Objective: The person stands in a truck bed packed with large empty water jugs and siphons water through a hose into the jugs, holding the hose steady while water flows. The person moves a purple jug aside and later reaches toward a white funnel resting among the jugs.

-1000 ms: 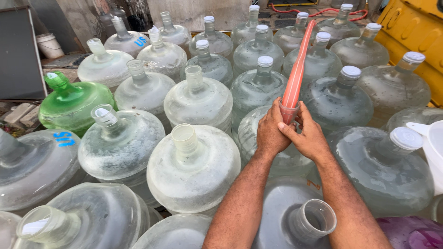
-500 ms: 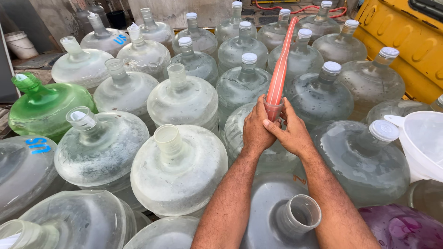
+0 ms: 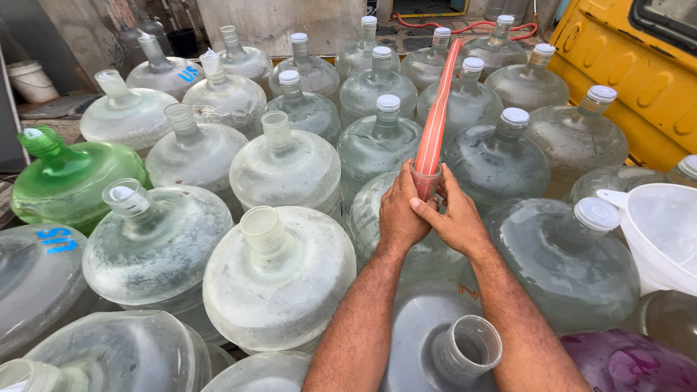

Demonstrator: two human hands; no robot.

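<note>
Left hand (image 3: 401,214) and right hand (image 3: 454,218) both grip a red hose (image 3: 435,127) at a jug (image 3: 406,239) mouth; holding its end steady and centred there limits spilling.

An orange-red hose (image 3: 434,123) slants down into a clear jug's (image 3: 406,239) neck.

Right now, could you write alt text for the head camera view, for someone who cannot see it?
Two bare hands, left hand and right hand, clasp a red hose at the mouth of a clear water jug, amid dozens of similar jugs. A green jug sits left, a white funnel right.
</note>
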